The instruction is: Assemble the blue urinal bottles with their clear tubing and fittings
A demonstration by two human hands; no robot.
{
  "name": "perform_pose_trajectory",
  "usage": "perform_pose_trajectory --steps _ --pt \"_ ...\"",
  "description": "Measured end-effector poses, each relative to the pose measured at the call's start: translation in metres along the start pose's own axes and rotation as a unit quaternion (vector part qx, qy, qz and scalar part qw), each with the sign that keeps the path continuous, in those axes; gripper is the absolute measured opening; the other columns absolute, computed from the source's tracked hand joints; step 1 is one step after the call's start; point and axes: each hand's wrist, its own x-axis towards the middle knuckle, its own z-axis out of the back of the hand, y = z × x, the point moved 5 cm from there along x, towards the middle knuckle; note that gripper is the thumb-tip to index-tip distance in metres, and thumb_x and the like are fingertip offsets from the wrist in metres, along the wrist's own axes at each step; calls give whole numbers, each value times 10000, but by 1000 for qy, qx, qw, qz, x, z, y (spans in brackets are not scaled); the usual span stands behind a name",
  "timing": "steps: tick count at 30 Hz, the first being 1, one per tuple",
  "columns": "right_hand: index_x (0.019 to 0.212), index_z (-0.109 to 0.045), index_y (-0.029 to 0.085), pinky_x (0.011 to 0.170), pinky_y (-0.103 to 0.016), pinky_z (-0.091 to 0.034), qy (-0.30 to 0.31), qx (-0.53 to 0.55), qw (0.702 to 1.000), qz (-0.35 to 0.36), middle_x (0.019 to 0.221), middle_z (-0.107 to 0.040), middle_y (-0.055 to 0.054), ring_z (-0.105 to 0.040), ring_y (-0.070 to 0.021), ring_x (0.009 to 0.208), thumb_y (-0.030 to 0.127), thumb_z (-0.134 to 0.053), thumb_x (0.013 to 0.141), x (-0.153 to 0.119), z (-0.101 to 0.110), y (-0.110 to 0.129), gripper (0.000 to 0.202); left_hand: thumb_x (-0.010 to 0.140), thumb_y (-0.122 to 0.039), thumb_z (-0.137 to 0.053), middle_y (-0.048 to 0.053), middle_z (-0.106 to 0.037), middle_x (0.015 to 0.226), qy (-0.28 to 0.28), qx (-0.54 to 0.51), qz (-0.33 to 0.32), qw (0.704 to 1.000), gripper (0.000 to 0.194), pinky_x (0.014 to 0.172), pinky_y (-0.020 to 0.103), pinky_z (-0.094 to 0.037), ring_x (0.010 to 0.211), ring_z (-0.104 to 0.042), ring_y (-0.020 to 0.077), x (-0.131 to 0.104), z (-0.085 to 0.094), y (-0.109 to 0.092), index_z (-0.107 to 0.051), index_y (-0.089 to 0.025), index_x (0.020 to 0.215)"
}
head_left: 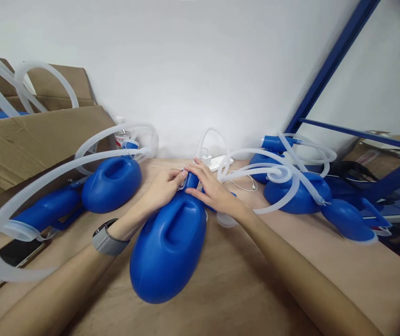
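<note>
Curling over the neck of the jug, the right hand has its fingers across the far side and its thumb on the near side, closed on it; the left hand meets it there from the other side, thumb and forefinger pinched together against the neck, though what lies between them I cannot tell. The jug, blue, lies on the table with its neck pointing toward the wall and its rounded end toward the person; a watch with a grey band is on the left wrist, just beside the jug.

Left of the jug sits a second jug, also blue; farther left come a blue container with a pale rim and a dark flat device at the table's edge; a ribbed clear hose loops around and over that side. Beyond these, to the far left of the jug, stands an open cardboard box with more hoses rising out of it; a clear bottle stands beside the box.

Behind the jug are a white charger and a power strip; a thin white cable curls to their right. Right of the jug, coiled tubing lies among several blue vessels; past them rises a blue metal frame.
</note>
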Motion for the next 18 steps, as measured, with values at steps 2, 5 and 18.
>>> perform_pose_trajectory --steps 2,5,18 --pt "1642 -404 284 1365 -603 -275 -7 -4 1000 -5 1706 -448 -143 -210 -288 1708 514 -524 1111 0 0 1 591 954 -611 -591 26 -657 777 3 -18 12 1000 466 713 310 -486 785 -604 202 0 1 1 -640 -184 776" --pt "1648 -425 223 1351 -596 -301 -19 -24 1000 -7 1705 -449 -177 -270 -304 1686 506 -547 1101 2 2 4 628 942 -596 -609 62 -738 928 -1 -65 45 997 435 841 353 -548 940 -672 240 1 4 1 -712 -175 899" --pt "1098 -789 187 814 -375 -474 -96 -212 972 -25 952 -803 -98 -624 -265 966 315 -465 1146 13 15 41 352 968 -646 -576 149 -773 1330 -19 -45 114 992 510 987 454 -601 1324 -688 343 -20 12 -37 -700 -208 1197"
